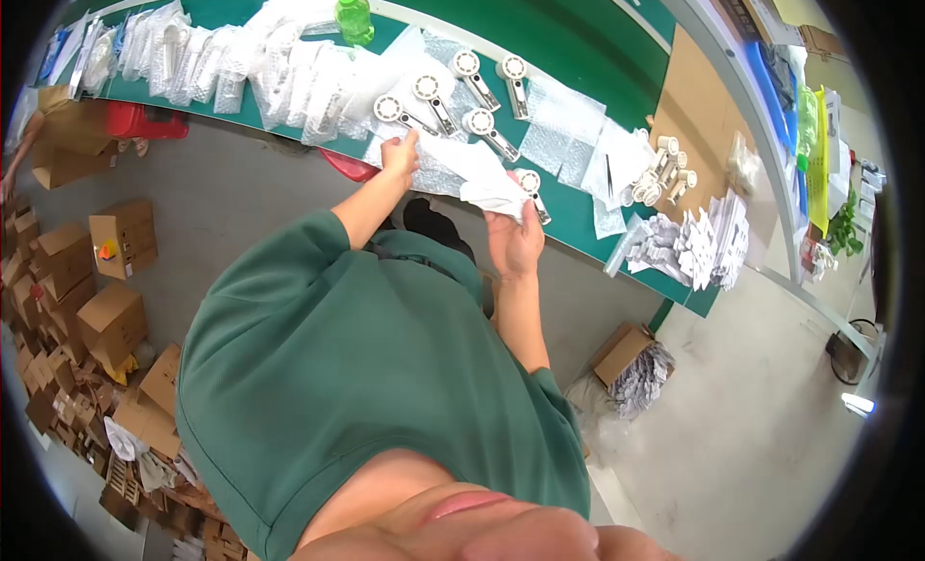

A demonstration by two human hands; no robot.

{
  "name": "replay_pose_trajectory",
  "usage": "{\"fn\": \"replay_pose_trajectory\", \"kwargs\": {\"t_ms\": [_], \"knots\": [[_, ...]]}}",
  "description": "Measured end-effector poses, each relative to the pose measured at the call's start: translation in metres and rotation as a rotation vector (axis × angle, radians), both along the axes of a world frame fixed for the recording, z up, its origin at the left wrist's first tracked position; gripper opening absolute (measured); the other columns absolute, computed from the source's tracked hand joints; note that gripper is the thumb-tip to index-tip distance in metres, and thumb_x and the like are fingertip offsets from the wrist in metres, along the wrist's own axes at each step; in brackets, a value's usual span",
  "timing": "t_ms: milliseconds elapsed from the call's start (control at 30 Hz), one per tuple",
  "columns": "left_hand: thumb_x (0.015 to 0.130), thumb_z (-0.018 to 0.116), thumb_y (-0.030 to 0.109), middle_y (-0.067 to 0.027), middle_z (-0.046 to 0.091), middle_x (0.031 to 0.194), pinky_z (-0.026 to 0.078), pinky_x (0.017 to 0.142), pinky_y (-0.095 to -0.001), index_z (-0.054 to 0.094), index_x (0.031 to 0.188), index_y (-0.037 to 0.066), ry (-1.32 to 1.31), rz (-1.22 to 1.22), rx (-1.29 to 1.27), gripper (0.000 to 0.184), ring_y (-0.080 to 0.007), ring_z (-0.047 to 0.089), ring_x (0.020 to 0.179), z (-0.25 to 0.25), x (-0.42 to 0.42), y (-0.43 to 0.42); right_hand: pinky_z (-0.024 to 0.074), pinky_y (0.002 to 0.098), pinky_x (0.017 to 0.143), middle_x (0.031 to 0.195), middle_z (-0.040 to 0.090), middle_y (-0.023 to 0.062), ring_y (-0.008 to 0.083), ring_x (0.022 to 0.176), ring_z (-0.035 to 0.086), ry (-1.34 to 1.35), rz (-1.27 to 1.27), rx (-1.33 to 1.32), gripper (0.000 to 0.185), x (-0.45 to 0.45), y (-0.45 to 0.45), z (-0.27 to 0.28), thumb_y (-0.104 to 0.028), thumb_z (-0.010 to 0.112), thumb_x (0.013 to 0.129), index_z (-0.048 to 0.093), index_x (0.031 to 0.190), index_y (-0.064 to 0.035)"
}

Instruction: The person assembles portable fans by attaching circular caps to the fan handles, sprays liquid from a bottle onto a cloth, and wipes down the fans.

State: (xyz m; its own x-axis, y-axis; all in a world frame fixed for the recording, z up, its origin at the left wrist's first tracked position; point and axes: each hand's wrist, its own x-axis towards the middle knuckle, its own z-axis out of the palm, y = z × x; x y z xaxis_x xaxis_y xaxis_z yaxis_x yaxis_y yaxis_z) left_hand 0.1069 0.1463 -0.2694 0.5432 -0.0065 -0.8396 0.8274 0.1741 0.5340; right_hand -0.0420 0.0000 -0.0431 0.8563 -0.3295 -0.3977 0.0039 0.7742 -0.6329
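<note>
My left hand (400,158) is closed at the table's front edge, its fingertips by the handle end of a white round-headed handheld device (390,108). Whatever it pinches is too small to make out. A crumpled white paper sheet (489,185) is held in my right hand (515,238), fingers partly hidden beneath it. Just beyond those fingers lies another such device (530,183). Several more, including one white device (426,87) and another white device (480,122), rest on bubble wrap (438,178) between and beyond my hands.
Bubble-wrapped pieces (289,79) line the green table (568,228) at left, near a green bottle (354,18). Bubble bags (567,122), white cylindrical parts (665,166) and folded papers (694,243) lie at right. Cardboard boxes (114,320) crowd the floor at left; an open carton (621,357) stands at right.
</note>
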Motion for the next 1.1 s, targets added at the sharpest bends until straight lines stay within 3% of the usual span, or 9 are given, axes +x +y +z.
{"fn": "replay_pose_trajectory", "kwargs": {"t_ms": [233,367,500,567,600,733,833,933,1100], "knots": [[0.07,0.087,0.028,-0.0294,0.05,0.133,0.044,0.102,-0.0417,0.034,0.138,-0.009,-0.024,0.205,0.31,0.094,-0.0381,0.053,0.122,0.021,0.021,-0.042,0.0191,0.0487,0.121,0.156,0.033,0.0159,0.0314,0.145,0.03,-0.134,0.043,0.192,0.066,-0.005,0.016,0.04,-0.033,0.042,0.096,0.029,0.151,0.0021],[0.069,0.087,0.024,-0.0286,0.054,0.128,0.047,0.099,-0.0417,0.038,0.133,-0.007,0.01,0.117,0.442,0.085,-0.0369,0.057,0.116,0.04,0.026,-0.044,0.0165,0.0496,0.121,0.159,0.029,0.0148,0.0307,0.147,0.025,-0.197,-0.003,0.373,0.069,-0.021,0.025,0.059,-0.031,0.041,0.094,0.025,0.152,0.0016],[0.069,0.086,0.024,-0.0267,0.056,0.127,0.047,0.099,-0.0406,0.041,0.13,-0.005,-0.09,0.155,0.366,0.08,-0.0358,0.059,0.114,-0.016,0.022,-0.041,0.0159,0.0503,0.121,0.16,0.025,0.0157,0.0315,0.148,0.024,-0.304,-0.022,0.293,0.075,-0.038,0.034,0.104,-0.032,0.045,0.091,0.019,0.154,0.0019],[0.069,0.086,0.034,-0.0274,0.052,0.13,0.046,0.099,-0.0386,0.035,0.138,-0.006,-0.032,0.018,0.348,0.095,-0.034,0.055,0.119,0.004,0.017,-0.032,0.0156,0.0505,0.121,0.16,0.023,0.017,0.0344,0.148,0.023,-0.3,-0.043,0.169,0.081,-0.052,0.036,0.125,-0.036,0.047,0.09,0.015,0.155,0.0021],[0.07,0.085,0.041,-0.022,0.053,0.129,0.048,0.09,-0.0398,0.033,0.142,-0.003,-0.076,-0.02,0.123,0.099,-0.0273,0.054,0.114,-0.067,0.017,-0.013,0.0158,0.0499,0.121,0.161,0.022,0.0174,0.0349,0.148,0.023,-0.339,-0.044,0.119,0.082,-0.057,0.035,0.132,-0.036,0.046,0.09,0.014,0.155,0.0019],[0.086,0.071,0.035,-0.0113,0.05,0.125,0.046,0.072,-0.0349,0.031,0.146,0.004,0.025,-0.23,0.034,0.078,-0.022,0.052,0.098,0.031,-0.024,0.032,0.0192,0.0565,0.119,0.159,0.025,0.0187,0.0405,0.146,0.023,-0.382,-0.09,-0.051,0.082,-0.088,0.036,0.163,-0.043,0.046,0.089,0.019,0.154,0.0003],[0.09,0.067,0.038,-0.0127,0.05,0.131,0.046,0.092,-0.0384,0.038,0.143,0.007,-0.04,-0.259,0.11,0.068,-0.0232,0.053,0.109,0.03,-0.042,0.058,0.0241,0.0625,0.115,0.159,0.025,0.0198,0.0435,0.145,0.026,-0.537,-0.154,-0.144,0.085,-0.103,0.036,0.155,-0.05,0.044,0.09,0.018,0.155,-0.0009],[0.096,0.06,0.034,-0.0133,0.054,0.13,0.046,0.092,-0.036,0.038,0.143,0.005,-0.199,-0.474,0.053,0.06,-0.0215,0.055,0.112,0.074,-0.058,0.048,0.0209,0.0603,0.117,0.159,0.025,0.019,0.0414,0.146,0.024,-0.34,-0.187,-0.152,0.086,-0.113,0.031,0.154,-0.05,0.045,0.091,0.016,0.155,-0.0004],[0.101,0.042,0.053,-0.0134,0.053,0.138,0.043,0.103,-0.0399,0.034,0.148,0.006,-0.085,-0.876,-1.118,0.067,-0.0246,0.054,0.125,0.239,-0.088,-0.012,0.0206,0.051,0.119,0.157,0.03,0.0194,0.0354,0.145,0.029,-0.251,-0.233,-0.05,0.081,-0.111,0.032,0.116,-0.041,0.047,0.092,0.018,0.154,0.0023]]}}
